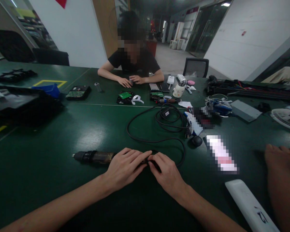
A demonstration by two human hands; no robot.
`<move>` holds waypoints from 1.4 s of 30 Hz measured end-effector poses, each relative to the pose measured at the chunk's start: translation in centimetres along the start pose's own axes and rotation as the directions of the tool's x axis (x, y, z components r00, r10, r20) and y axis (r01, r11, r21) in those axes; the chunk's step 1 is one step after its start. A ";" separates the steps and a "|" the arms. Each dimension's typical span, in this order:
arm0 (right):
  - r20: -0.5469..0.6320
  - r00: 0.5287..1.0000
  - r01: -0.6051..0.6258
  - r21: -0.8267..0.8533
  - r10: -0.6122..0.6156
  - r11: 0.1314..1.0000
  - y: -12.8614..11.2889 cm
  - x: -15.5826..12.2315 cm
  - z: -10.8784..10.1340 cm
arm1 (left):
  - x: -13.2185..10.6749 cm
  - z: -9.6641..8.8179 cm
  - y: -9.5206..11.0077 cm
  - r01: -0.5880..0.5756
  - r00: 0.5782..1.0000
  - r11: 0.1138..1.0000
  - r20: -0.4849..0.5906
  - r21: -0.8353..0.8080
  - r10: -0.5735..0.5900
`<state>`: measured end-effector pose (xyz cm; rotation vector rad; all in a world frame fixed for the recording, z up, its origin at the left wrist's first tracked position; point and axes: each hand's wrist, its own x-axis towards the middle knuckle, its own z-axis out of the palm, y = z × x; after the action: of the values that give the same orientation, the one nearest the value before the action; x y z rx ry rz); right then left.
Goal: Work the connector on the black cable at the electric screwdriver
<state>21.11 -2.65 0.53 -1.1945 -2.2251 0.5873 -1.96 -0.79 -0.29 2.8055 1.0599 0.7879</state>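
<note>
An electric screwdriver (96,157) with a dark, worn body lies sideways on the green table, its bit pointing left. My left hand (125,167) is wrapped over the rear half of its body. Close against the left fingertips, my right hand (166,174) pinches the end of a black cable (184,151) at the tool's back end. Fingers cover most of that joint, so I cannot tell whether the plug is seated. From there the cable loops away to a coil (170,119) farther up the table.
Across the table a person's hands (132,80) hold a small object. Circuit-board drives (125,96), a second screwdriver (168,101) and a white bottle (179,89) are there. At right are a mouse (196,141), a white bar (251,206) and another person's arm (280,180). A black tray (21,109) stands left.
</note>
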 end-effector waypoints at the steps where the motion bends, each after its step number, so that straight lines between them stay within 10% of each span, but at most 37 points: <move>1: -0.001 1.000 0.000 0.002 0.000 1.000 0.0 0.0 0.0 | 0.0 -0.1 0.0 -0.016 1.000 1.000 0.013 -0.015 0.016; 42: -0.045 0.999 0.019 0.017 -0.018 1.000 0.1 0.1 0.2 | 0.1 -0.3 0.1 -0.014 1.000 1.000 0.012 0.011 0.014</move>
<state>21.01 -2.59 0.37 -1.1656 -2.1871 0.5666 -1.97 -0.80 0.03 2.8263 1.0478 0.7681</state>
